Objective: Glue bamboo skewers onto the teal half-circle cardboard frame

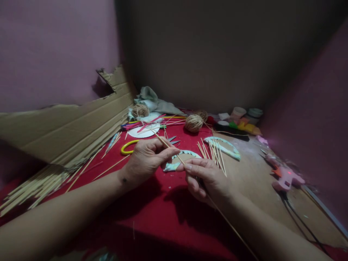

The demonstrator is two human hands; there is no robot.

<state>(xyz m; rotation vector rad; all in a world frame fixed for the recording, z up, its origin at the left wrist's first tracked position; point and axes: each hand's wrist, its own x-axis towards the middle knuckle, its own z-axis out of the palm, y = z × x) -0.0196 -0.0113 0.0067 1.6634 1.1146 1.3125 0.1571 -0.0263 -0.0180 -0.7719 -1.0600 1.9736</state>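
Observation:
A long thin bamboo stick (pixel 176 155) runs slantwise through both hands. My left hand (pixel 150 154) is closed, pinching it between thumb and fingers near its far end. My right hand (pixel 208 177) is closed on the same stick lower down, and its tail passes under the right forearm to the bottom edge. Just behind the hands lies a half-round piece (pixel 187 155) edged with patterned cloth, partly hidden. Yellow-handled scissors (pixel 127 148) rest beside my left hand, partly covered by it. Several short sticks (pixel 214 154) lie beyond my right hand, by a second cloth-edged half-round piece (pixel 236 150).
Long sticks (pixel 35 185) are piled at left below leaning cardboard (pixel 67 127). At the back are twine balls (pixel 194 123), a white disc (pixel 145 131) and crumpled cloth (pixel 152 101). A pink glue gun (pixel 286 177) with a glowing light and trailing cord lies on the right board (pixel 255 203).

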